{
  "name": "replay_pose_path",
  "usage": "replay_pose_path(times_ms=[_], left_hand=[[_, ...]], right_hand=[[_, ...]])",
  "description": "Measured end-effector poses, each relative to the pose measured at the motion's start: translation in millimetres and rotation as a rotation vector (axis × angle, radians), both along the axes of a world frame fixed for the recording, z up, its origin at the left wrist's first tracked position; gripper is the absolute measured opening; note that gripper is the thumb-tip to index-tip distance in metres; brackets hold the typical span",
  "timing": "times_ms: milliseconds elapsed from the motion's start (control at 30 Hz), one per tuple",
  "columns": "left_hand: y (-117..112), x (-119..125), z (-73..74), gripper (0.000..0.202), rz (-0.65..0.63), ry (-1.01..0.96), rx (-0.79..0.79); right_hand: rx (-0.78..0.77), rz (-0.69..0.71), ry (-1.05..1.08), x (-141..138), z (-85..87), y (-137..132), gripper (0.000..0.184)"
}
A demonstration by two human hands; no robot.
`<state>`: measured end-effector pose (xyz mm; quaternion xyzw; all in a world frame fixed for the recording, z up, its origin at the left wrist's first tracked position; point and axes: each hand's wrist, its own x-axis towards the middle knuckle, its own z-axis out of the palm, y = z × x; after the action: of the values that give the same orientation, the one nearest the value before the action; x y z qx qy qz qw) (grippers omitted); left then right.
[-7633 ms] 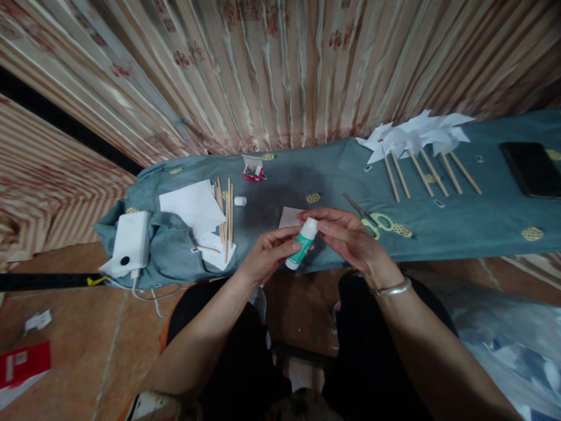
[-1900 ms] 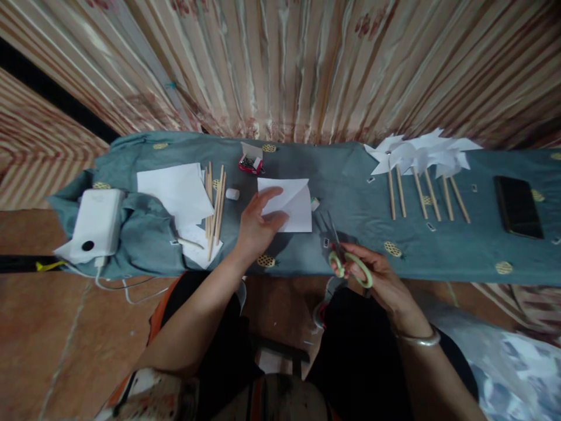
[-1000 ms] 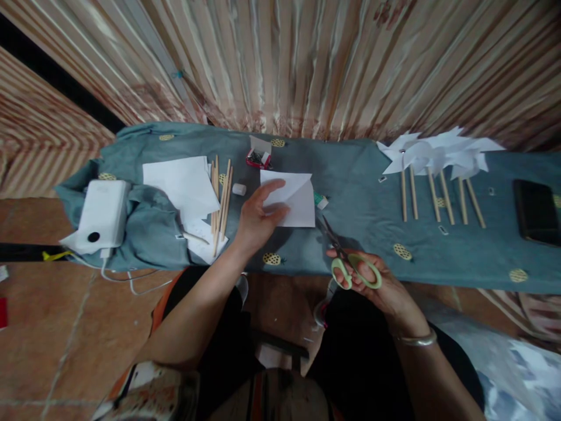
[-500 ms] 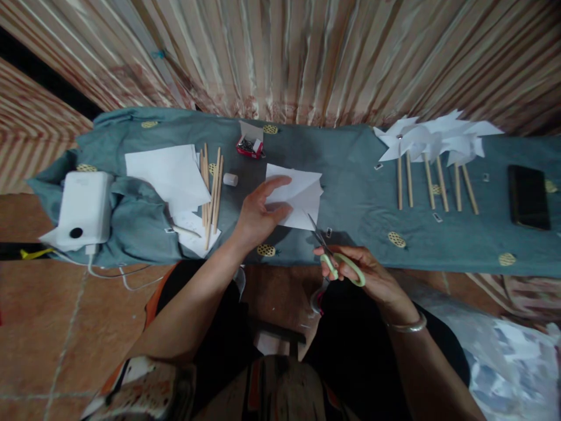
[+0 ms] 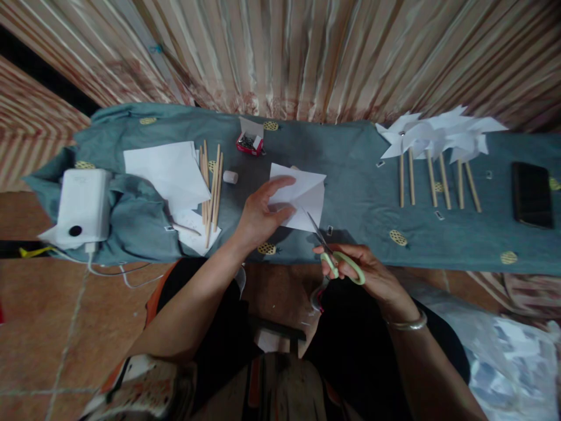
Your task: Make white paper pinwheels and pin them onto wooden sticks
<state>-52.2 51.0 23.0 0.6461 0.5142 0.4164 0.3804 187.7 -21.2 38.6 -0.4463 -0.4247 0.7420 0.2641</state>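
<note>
My left hand (image 5: 259, 215) grips the left side of a white sheet of paper (image 5: 307, 196), with thumb and fingers spread over its face and the rest tucked out of sight. Crease lines run across the sheet. At the front edge of the table, my right hand (image 5: 366, 269) has its fingers in the loops of green-handled scissors (image 5: 337, 263). Their blades point up and left, tips over the lower part of the sheet. Whether the blades touch the paper, I cannot tell.
Left lie wooden sticks (image 5: 213, 193), loose white paper (image 5: 166, 175), a small white cylinder (image 5: 230, 177) and a white power bank (image 5: 85, 204). Behind is an open red box of small metal pieces (image 5: 249, 144). Paper pinwheels (image 5: 442, 137) on sticks and a phone (image 5: 532, 195) lie right.
The sheet and my left hand have shifted slightly to the right. My right hand with the scissors has hardly moved, and the view has tilted a little.
</note>
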Motion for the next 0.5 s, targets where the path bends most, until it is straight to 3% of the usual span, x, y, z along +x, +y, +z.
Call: replay_pose_path(times_ms=[500], left_hand=[[-1.3,0.3,1.5,0.047,-0.017,-0.052,-0.037]], right_hand=[[0.08,0.059,-0.046,1.1,-0.3,5.3,0.059]])
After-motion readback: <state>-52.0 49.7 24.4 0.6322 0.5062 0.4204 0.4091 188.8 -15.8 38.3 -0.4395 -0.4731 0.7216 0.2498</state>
